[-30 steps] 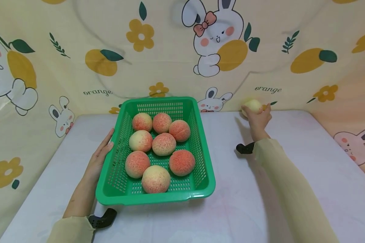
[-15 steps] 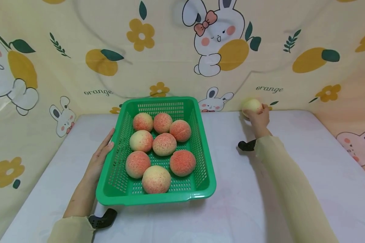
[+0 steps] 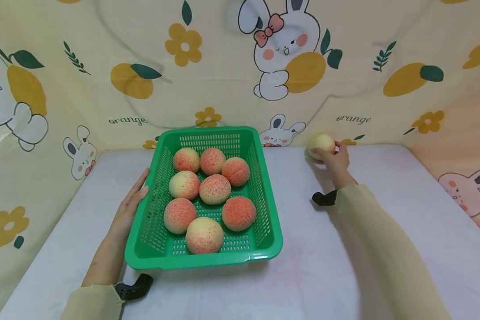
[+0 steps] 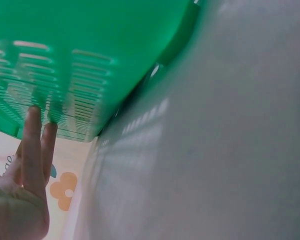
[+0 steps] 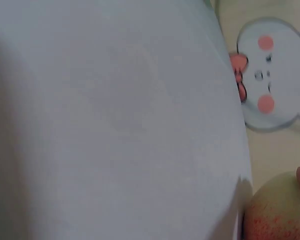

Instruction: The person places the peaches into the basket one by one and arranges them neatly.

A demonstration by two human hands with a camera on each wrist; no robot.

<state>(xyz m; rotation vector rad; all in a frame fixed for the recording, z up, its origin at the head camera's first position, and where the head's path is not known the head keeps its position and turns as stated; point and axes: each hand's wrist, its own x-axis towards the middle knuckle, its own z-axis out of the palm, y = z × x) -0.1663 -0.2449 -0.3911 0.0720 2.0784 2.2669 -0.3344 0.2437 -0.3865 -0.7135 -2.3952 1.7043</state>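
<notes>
A green plastic basket (image 3: 203, 263) with slotted walls holds several red-and-cream peaches (image 3: 214, 190). My left hand (image 3: 129, 209) touches the basket's left side. In the left wrist view its straight fingers (image 4: 33, 145) reach up against the slotted wall. At the back of the table, right of the basket, my right hand (image 3: 338, 163) holds a pale yellow peach (image 3: 321, 143) between thumb and fingers. The right wrist view shows that peach (image 5: 277, 210) at the lower right corner with one fingertip on it, the rest of the hand being out of frame.
A white cloth covers the table (image 3: 300, 275). Behind it hangs a cream curtain (image 3: 224, 98) printed with rabbits, flowers and oranges, meeting the table's back edge close behind the held peach. Black wrist devices (image 3: 325, 198) sit on both forearms.
My right hand has shifted slightly left and toward me with the pale peach. The left hand and the basket have stayed in place.
</notes>
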